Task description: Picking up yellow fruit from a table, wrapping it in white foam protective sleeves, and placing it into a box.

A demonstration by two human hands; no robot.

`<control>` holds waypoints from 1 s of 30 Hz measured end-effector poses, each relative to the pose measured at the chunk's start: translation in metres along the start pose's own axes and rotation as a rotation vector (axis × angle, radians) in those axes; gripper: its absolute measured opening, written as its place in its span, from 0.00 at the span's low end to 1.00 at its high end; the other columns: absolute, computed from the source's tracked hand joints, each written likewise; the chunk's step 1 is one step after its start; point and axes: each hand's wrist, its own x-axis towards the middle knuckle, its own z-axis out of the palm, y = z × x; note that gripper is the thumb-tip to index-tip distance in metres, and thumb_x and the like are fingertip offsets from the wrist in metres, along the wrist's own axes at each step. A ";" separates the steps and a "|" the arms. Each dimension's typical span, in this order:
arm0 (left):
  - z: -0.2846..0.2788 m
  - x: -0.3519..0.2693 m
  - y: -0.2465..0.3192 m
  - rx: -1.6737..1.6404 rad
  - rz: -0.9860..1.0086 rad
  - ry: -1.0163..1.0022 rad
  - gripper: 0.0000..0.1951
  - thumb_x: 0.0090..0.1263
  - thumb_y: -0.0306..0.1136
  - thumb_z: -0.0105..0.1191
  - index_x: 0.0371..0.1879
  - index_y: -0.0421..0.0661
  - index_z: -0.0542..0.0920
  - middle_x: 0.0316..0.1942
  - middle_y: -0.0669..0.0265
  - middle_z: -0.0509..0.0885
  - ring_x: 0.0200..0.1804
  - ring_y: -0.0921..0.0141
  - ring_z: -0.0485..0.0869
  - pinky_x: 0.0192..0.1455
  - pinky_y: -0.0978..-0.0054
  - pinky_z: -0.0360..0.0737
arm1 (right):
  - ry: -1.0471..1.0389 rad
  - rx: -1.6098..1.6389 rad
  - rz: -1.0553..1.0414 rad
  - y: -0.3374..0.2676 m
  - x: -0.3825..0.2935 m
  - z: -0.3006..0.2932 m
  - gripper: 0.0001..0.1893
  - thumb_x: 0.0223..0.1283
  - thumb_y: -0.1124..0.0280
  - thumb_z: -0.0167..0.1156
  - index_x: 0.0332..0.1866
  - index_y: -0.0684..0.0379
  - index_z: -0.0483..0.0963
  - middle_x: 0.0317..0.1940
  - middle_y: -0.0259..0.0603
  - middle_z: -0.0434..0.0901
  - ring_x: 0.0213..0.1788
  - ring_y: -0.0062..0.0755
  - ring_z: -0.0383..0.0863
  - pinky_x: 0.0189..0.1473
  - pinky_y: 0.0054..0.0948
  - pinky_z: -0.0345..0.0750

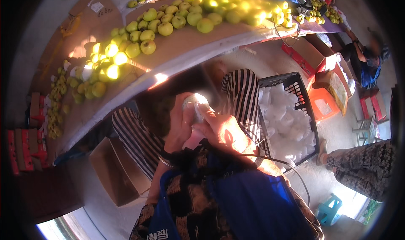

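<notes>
My left hand and my right hand meet above my lap, both closed around a fruit in a white foam net sleeve. Glare and my fingers hide much of it. Beside my right knee stands a black plastic crate with a heap of white foam net sleeves in it. Yellow-green apples lie in a long spread on the cardboard-covered table in front of me. Some apples at its left end wear white sleeves.
An open cardboard box stands left of my legs. Red cartons are at the far left. At right are an orange stool, a person's legs, a teal stool and another person. A cable runs by my right arm.
</notes>
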 end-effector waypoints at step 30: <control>-0.014 -0.003 -0.010 -0.804 -0.297 -0.397 0.23 0.73 0.45 0.48 0.58 0.39 0.74 0.53 0.60 0.80 0.56 0.69 0.79 0.60 0.70 0.76 | 0.087 0.221 0.248 0.030 -0.001 -0.017 0.17 0.65 0.59 0.64 0.41 0.66 0.78 0.25 0.40 0.79 0.27 0.21 0.76 0.32 0.24 0.72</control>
